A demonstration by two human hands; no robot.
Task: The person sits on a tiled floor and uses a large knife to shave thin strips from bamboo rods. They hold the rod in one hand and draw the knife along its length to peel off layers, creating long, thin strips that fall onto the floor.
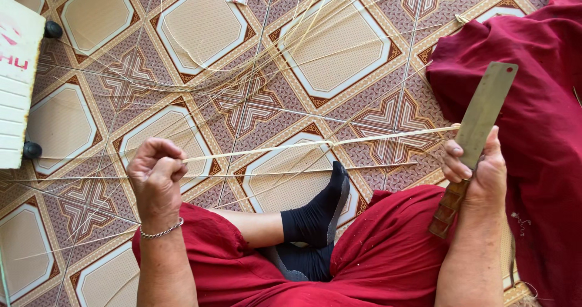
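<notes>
A: What is each hand doing?

B: The left hand (156,172), at about eight o'clock in the view, is clenched, pinching the end of a long pale bamboo strip (315,144) between thumb and forefinger. The right hand (479,170), at four o'clock, grasps a flat-bladed knife (482,116) by its wooden handle, blade pointing up toward one o'clock.

A: And the strip itself?

B: Stretched taut between the two hands — it runs from the left fingers across the middle of the view to the blade, where it meets the knife just above the right thumb. It hangs above the black-socked foot (321,213), apart from it.

A: So which step would you say this is?

B: I'd judge it as thinning or splitting the strip against the blade, partway along. The next move seems to call for steady tension from the left hand and a fixed blade angle.

A: Anything else around?

B: Loose thin strips (267,46) fan over the patterned tile floor (200,25) toward twelve o'clock, a dark red cloth (533,70) lies at two o'clock, and a white slatted object (15,83) sits at nine.
</notes>
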